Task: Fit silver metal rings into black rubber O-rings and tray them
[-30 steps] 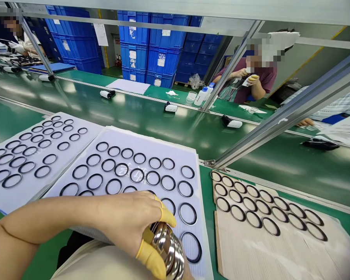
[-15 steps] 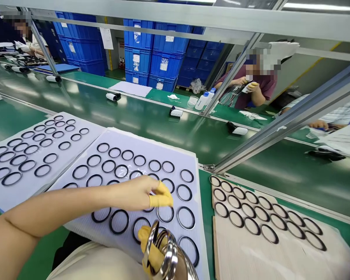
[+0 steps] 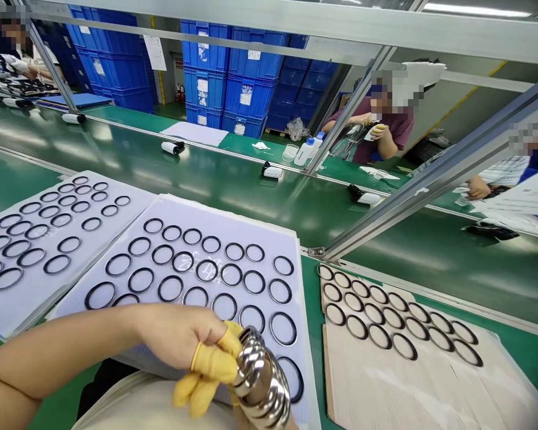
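My left hand (image 3: 183, 343), with yellow finger covers, is closed with its thumb and forefinger at the near end of a bunch of shiny metal rings (image 3: 271, 397). These rings are threaded around my right hand (image 3: 265, 376), which is mostly hidden behind them. More yellow-covered fingertips show just below my left hand. Beneath both hands lies a white sheet (image 3: 269, 239) carrying rows of black-edged rings (image 3: 283, 328). Some of those rings are hidden by my left forearm.
Another white sheet (image 3: 94, 239) of rings lies at left, and a pale board (image 3: 367, 382) with rings at right. A slanted metal post (image 3: 385, 203) rises beyond. Small black-and-white items (image 3: 272, 171) sit on the green belt (image 3: 215, 179). People work across it; blue crates (image 3: 204, 89) stand behind.
My left hand has moved down and back from above the sheet to the metal rings. The bunch of rings has turned and risen slightly. The view has shifted a little.
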`<action>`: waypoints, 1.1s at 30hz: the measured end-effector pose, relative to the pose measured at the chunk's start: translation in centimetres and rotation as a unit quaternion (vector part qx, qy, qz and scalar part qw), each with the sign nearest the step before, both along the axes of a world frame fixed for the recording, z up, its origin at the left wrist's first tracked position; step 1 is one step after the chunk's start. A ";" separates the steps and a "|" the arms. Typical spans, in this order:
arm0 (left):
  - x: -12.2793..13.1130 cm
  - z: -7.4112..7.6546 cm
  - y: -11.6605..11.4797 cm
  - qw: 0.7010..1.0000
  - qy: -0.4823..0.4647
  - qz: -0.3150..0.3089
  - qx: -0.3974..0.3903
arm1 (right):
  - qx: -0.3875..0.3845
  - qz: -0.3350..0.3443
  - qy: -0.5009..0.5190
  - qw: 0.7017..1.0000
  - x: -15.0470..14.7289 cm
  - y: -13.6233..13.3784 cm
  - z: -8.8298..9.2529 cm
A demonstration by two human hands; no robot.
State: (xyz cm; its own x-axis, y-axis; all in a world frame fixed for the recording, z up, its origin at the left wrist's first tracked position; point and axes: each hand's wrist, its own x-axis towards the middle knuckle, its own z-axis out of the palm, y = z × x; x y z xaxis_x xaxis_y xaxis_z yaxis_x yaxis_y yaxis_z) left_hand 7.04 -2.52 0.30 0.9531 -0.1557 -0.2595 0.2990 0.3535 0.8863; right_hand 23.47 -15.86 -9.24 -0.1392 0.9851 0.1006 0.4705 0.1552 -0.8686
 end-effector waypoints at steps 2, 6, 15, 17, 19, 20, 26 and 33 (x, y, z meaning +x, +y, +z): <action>0.1 -0.5 -0.5 1.000 -0.012 -0.020 0.002 | 0.007 -0.014 -0.023 1.000 0.2 0.2 1.7; 0.0 -1.4 -1.4 0.999 -0.025 -0.013 0.041 | 0.003 0.026 -0.011 1.000 1.3 0.2 4.1; 0.6 -2.9 -2.2 0.984 -0.029 0.110 0.137 | 0.013 0.024 0.072 0.997 1.7 0.0 2.4; 1.1 -3.2 -2.4 0.988 -0.001 0.136 0.068 | 0.025 0.013 0.074 0.997 1.5 -0.1 1.5; 1.6 -3.3 -2.4 0.987 0.028 0.156 0.022 | 0.035 -0.014 0.075 0.996 1.4 -0.4 0.9; 1.8 -3.3 -2.4 0.986 0.041 0.162 0.012 | 0.037 -0.026 0.073 0.996 1.3 -0.6 0.7; 1.7 -2.4 -1.3 0.982 0.055 0.177 0.039 | -0.014 -0.004 0.080 0.997 1.4 0.0 0.3; 0.8 -0.8 -0.5 0.969 -0.001 0.195 0.155 | -0.051 0.091 0.169 0.980 1.0 1.9 -1.4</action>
State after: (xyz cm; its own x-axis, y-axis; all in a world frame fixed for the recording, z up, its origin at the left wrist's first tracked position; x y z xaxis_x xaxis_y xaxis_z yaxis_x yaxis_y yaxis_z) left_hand 7.84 -2.97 -0.52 0.9244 0.3011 -0.2341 0.1941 0.1568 0.9684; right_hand 24.43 -13.99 -10.62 -0.2896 0.9543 0.0739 0.1248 0.1142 -0.9856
